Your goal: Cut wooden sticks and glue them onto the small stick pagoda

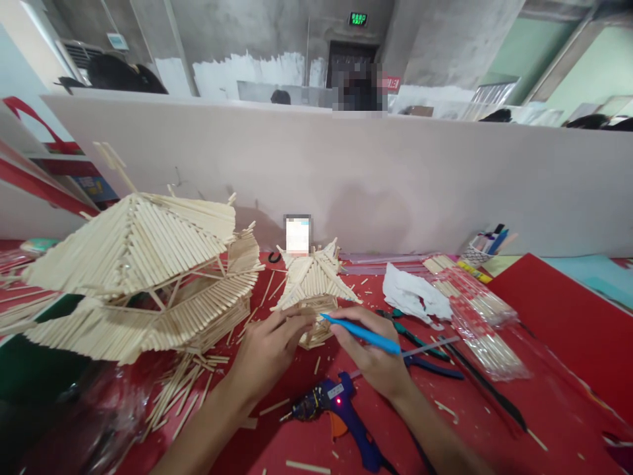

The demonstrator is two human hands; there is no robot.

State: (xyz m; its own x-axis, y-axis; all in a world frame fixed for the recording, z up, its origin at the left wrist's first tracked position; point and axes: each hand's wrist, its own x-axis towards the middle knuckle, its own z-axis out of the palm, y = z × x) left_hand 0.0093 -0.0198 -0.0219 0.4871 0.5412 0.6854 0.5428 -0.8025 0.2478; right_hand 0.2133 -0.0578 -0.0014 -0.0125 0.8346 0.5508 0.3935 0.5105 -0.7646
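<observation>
A small pavilion model [311, 277] built of pale wooden sticks stands in the middle of the table, its roof corners turned up. My left hand [271, 349] has its fingers bent together against the model's front lower left; the fingertips partly hide the wall there. In my right hand [378, 349] is a slim blue pen [368, 335], gripped as for writing, its tip close to the model's front below the roof. Just below both hands lies a blue glue gun [341, 409] with an orange trigger and a lit red light.
A larger stick pavilion [163, 257] fills the left, with loose sticks [182, 389] below. Pliers [430, 366], packaged sticks [487, 323], crumpled white tissue [415, 293] and a red board [564, 330] lie right. A pale partition [420, 171] borders the back.
</observation>
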